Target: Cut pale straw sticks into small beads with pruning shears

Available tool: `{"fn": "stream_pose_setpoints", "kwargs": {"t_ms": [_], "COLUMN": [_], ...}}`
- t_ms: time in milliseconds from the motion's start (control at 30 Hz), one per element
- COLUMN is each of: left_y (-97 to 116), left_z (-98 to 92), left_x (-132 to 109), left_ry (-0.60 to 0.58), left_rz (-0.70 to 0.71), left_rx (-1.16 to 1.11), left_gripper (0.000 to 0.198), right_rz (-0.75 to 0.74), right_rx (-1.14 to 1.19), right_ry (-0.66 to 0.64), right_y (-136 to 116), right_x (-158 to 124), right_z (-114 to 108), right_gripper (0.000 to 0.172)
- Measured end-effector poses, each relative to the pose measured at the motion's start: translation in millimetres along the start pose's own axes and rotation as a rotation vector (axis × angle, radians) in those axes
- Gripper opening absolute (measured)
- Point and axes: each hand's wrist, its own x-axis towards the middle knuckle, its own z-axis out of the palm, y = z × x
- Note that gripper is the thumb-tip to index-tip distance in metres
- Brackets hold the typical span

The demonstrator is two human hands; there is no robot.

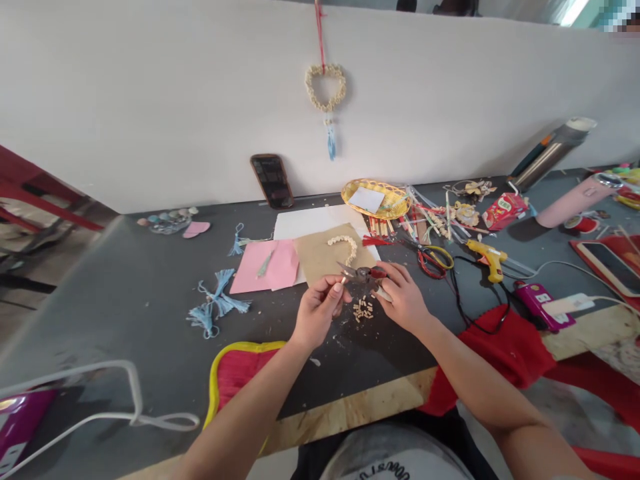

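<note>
While both hands meet over the dark table [125,287], the right hand [403,298] holds red-handled pliers [364,272] up to a small piece pinched in the left hand [320,308].

The right hand's fingers are wrapped tightly around the plier handles, with the metal nose pointing toward 9 o'clock. The left hand's thumb and fingertips are closed narrowly on a pale stick bit [343,281] just at the nose. A heap of short wooden pieces [363,310] lies on the table between the two hands, at 6 o'clock from the pliers. Brown paper [320,260] carrying a curved row of beads [346,245] sits at 12 o'clock from the hands. Pink paper [280,267] is at 10 o'clock, blue tassels [217,303] at 9 o'clock, a woven basket [377,198] at 1 o'clock and a yellow glue gun [487,257] at 2 o'clock.
</note>
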Motion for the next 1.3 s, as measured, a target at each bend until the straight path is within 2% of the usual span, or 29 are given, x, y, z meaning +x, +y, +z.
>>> {"fn": "stream_pose_setpoints", "kwargs": {"t_ms": [267, 767, 867, 1067, 1300], "left_y": [-0.3, -2.7, -3.1, -3.2, -3.0], "left_z": [-0.4, -3.9, -3.1, -2.0, -2.1], "left_x": [-3.1, -4.7, -5.1, -6.1, -7.1], "left_ry": [0.041, 0.001, 0.016, 0.011, -0.035], "left_rz": [0.096, 0.084, 0.073, 0.063, 0.073], "left_rx": [0.106, 0.381, 0.371, 0.370, 0.360], "left_gripper": [0.028, 0.028, 0.029, 0.030, 0.031], "right_rz": [-0.013, -0.033, -0.005, 0.020, 0.029], "right_rx": [0.013, 0.056, 0.113, 0.115, 0.142], "right_ry": [-0.028, -0.029, -0.015, -0.048, -0.103], "right_y": [-1.8, -4.9, -6.9, -7.1, -3.1], "right_x": [1.1, 1.0, 1.6, 1.0, -2.1], "right_z": [-1.9, 0.8, 3.1, 11.3, 10.7], "right_gripper": [0.012, 0.011, 0.020, 0.056, 0.062]}}
